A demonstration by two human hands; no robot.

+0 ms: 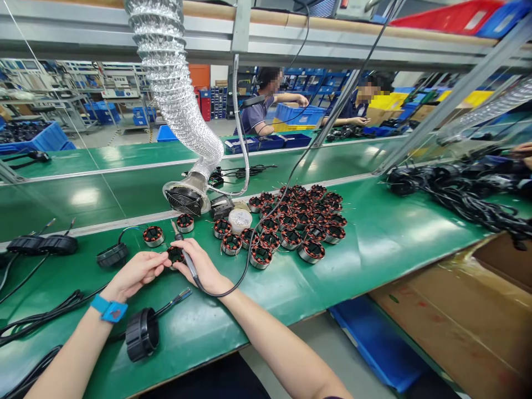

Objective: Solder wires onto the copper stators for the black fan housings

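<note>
My left hand (pixel 137 271) pinches the stator (pixel 175 255) firmly; my right hand (pixel 203 269) grips the soldering iron (pixel 185 257) just beside it.

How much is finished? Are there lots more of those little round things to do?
Some looks finished: black round housings with cables lie near the left hand, and a big cabled heap sits along the bench. In hand: the left hand holds a copper-wound ring, and the right hand grips a soldering iron beside it. Left: a large pile of rings, without housings, so plenty remains.
</note>
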